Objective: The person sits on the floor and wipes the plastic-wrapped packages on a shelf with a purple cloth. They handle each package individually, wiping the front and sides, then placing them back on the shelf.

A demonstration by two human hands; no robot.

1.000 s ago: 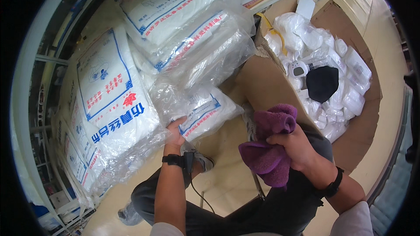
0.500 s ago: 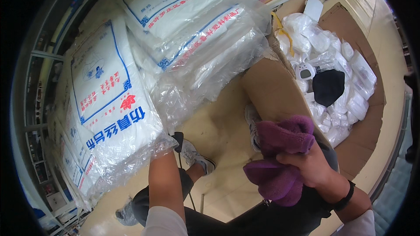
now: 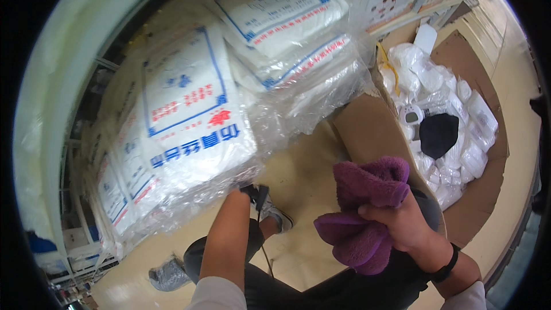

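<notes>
My right hand [image 3: 402, 221] is shut on a bunched purple fleece cloth [image 3: 361, 206] that I hold above my lap. My left forearm reaches up to the lower edge of a large clear plastic bag of white filling with blue and red print [image 3: 189, 132]. My left hand [image 3: 236, 195] is mostly hidden under that bag's crinkled edge, so its grip cannot be made out. More such bags [image 3: 287, 28] are stacked behind and to the right of it.
An open cardboard box [image 3: 488, 189] at the right holds several white plastic-wrapped packets and a black item [image 3: 439, 135]. Its brown flap [image 3: 367, 132] stands near my right hand. Metal shelving [image 3: 74, 252] runs along the left. My shoe [image 3: 275, 213] rests on the beige floor.
My left hand left the small bag and went up and left under the large bag's edge. The purple cloth stayed in my right hand, which dropped slightly.
</notes>
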